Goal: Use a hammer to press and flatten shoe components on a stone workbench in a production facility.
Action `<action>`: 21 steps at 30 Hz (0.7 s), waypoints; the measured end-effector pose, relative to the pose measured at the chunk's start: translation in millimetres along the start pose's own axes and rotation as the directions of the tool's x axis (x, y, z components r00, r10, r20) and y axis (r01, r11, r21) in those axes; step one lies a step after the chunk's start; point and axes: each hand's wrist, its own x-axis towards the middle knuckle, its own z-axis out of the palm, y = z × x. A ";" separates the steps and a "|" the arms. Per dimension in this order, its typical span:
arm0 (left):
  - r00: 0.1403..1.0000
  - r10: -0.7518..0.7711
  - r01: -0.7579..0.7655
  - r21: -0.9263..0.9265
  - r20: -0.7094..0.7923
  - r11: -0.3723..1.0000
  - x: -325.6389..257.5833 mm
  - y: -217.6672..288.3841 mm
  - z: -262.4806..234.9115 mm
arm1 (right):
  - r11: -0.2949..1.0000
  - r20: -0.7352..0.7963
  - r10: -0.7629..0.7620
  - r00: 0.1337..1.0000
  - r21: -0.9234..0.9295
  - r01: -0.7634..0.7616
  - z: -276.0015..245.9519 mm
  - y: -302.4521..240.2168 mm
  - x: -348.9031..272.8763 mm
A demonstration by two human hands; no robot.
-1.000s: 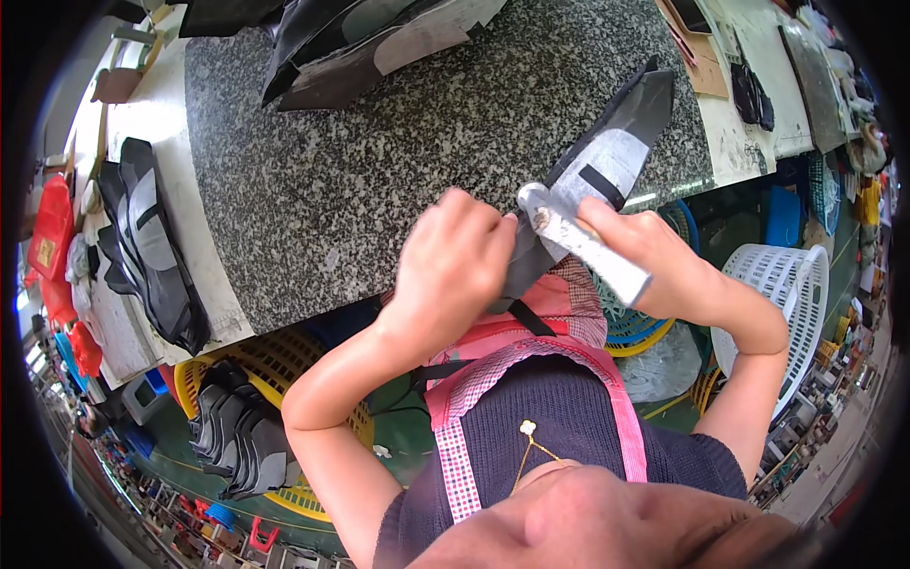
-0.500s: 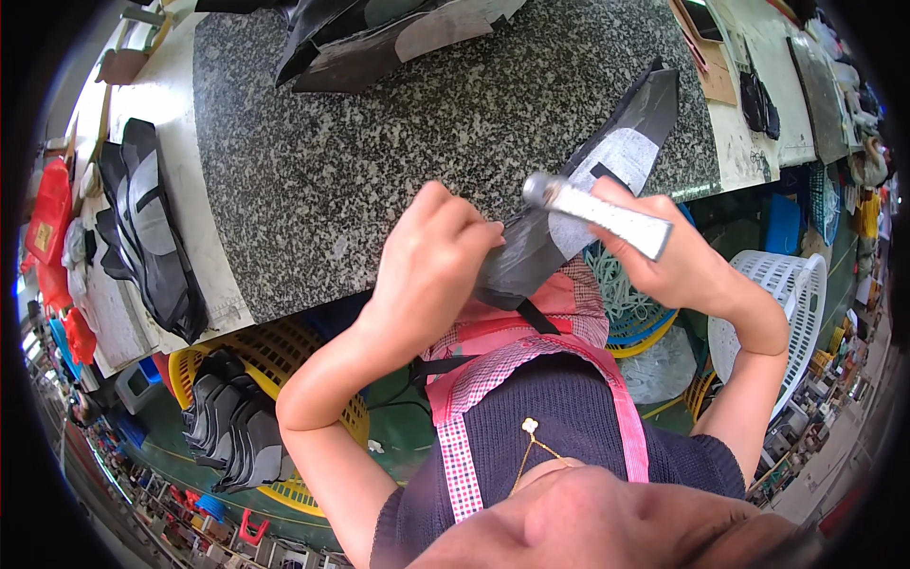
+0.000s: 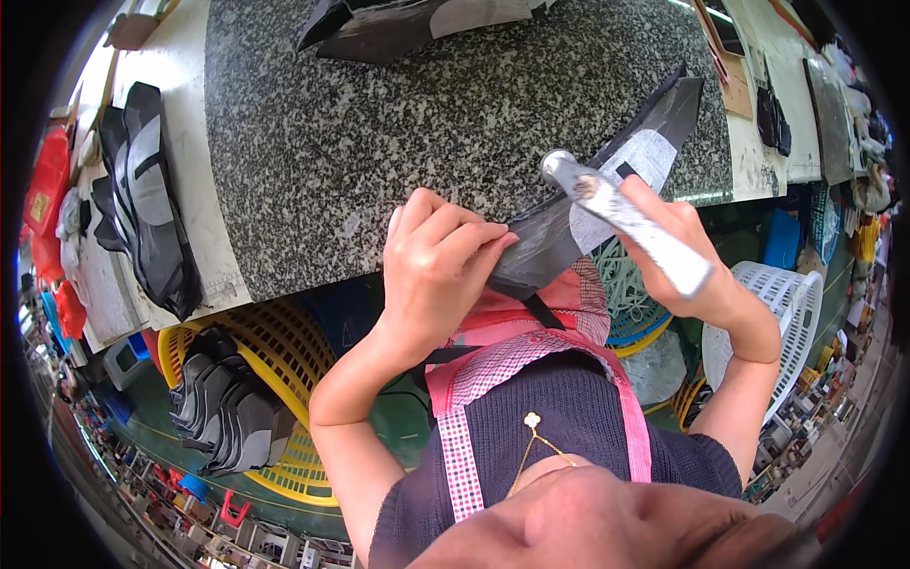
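My left hand (image 3: 438, 266) pinches the near end of a long dark grey leather-like piece (image 3: 607, 180) that lies across the front edge of a speckled granite slab (image 3: 379, 123). The piece carries a pale grey patch near its far, pointed end. My right hand (image 3: 684, 256) grips a small metal hammer (image 3: 616, 213) wrapped in pale tape, its round head resting on or just above the piece.
More dark cut pieces lie at the slab's far edge (image 3: 417, 24) and in a stack on the left bench (image 3: 142, 199). A yellow basket (image 3: 275, 417) with dark pieces sits below left. A white basket (image 3: 787, 313) stands at the right.
The hammer head has swung left and up along the dark piece. My left hand has slid slightly toward the slab's edge, still pinching the piece.
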 end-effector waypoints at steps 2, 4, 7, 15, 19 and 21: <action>0.997 0.074 -0.074 0.017 -0.014 0.997 -0.4 -0.6 2.2 | 0.999 0.044 -0.025 0.999 0.028 0.024 3.9 1.5 -4.6; 0.992 0.128 -0.127 0.084 -0.007 0.988 -2.7 2.0 5.4 | 0.994 0.187 0.076 0.979 0.057 -0.088 11.6 1.4 -0.6; 0.971 0.238 -0.238 0.200 0.025 0.950 -5.9 5.3 4.3 | 0.997 0.114 0.068 0.991 0.023 -0.071 6.2 2.3 7.6; 0.933 0.343 -0.356 0.408 0.106 0.841 -11.2 12.4 5.9 | 0.992 0.129 0.044 0.991 0.108 -0.058 12.9 6.8 5.0; 0.924 0.365 -0.379 0.407 0.116 0.831 -11.1 15.2 4.8 | 0.994 0.237 0.093 0.967 0.033 -0.104 15.3 1.3 3.4; 0.895 0.424 -0.446 0.304 0.139 0.842 -13.1 17.8 6.1 | 0.995 0.262 0.099 0.960 -0.016 -0.098 19.1 9.4 1.2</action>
